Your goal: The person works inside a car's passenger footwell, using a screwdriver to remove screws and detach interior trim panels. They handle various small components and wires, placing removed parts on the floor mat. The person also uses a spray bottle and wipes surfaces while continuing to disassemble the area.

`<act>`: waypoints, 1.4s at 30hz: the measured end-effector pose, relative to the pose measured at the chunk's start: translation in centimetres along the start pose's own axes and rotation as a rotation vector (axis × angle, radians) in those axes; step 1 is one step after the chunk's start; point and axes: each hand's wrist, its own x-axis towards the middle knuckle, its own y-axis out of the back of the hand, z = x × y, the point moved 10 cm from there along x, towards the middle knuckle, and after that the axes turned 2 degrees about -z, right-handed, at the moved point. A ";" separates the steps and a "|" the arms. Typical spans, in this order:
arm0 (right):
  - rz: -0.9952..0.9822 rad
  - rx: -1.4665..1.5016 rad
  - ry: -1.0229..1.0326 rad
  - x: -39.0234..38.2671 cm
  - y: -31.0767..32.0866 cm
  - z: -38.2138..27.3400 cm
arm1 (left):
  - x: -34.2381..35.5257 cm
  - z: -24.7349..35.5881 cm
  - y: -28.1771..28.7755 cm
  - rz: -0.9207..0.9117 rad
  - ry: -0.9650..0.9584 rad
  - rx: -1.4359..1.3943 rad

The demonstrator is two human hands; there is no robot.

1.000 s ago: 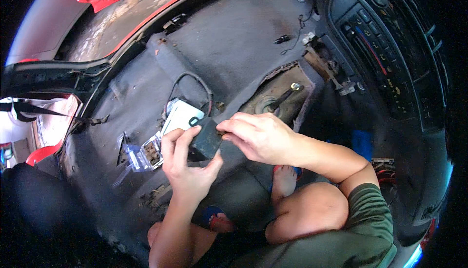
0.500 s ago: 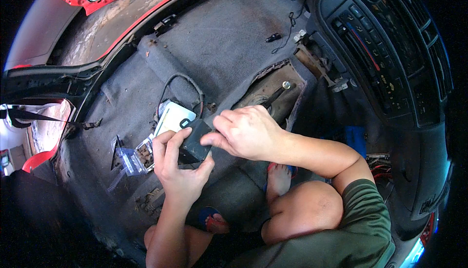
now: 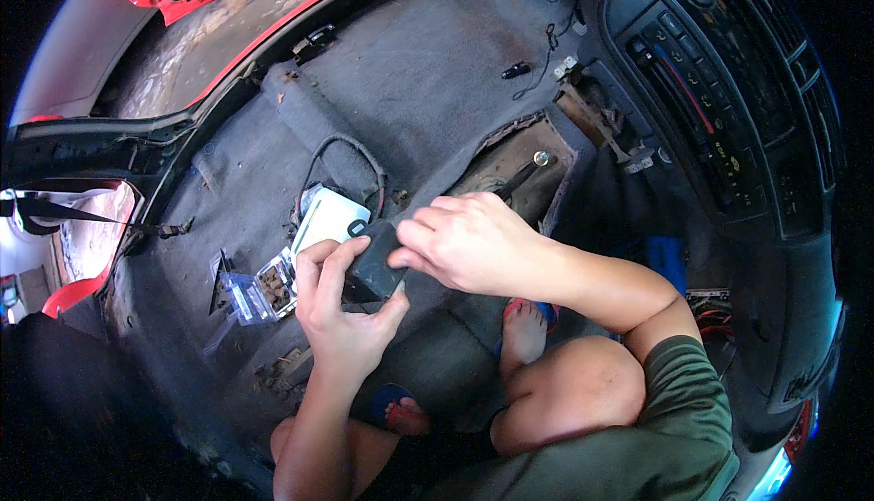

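Observation:
My left hand grips a small black box-shaped block from the left and below, fingers along one side and thumb on the other. Against the block's right edge press the curled thumb and fingers of my right hand; what they pinch, if anything, is hidden. Behind the block lies a white card-like sheet with a dark mark at its corner. Left of my left hand are a clear plastic package and an open clear tray with brownish bits in it.
Grey carpet covers the car floor, with a cut-out around a gear lever. A looped cable rises near the white sheet. The dashboard console stands at right; a thin black cord lies beside it. My sandalled feet are below.
Both hands and the black block have shifted slightly right in the picture, as has most of the scene. My right thumb is tucked in more closely at the block's edge.

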 end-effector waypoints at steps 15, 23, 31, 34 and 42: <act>-0.080 0.060 -0.087 0.7 -0.3 0.9 | -0.3 0.1 -0.1 -0.001 -0.039 -0.004; 0.228 0.597 -0.252 -2.3 0.0 5.5 | -1.8 -4.1 0.9 0.154 0.203 -0.485; 0.378 1.211 -0.410 -5.6 -5.4 6.9 | -2.9 -9.2 1.7 0.451 0.459 -0.892; 0.372 1.334 -0.479 -5.6 -6.6 7.7 | -3.0 -10.5 1.5 0.484 0.534 -1.023; 0.361 1.350 -0.575 -6.1 -7.5 8.2 | -2.6 -10.5 0.5 0.386 0.538 -0.997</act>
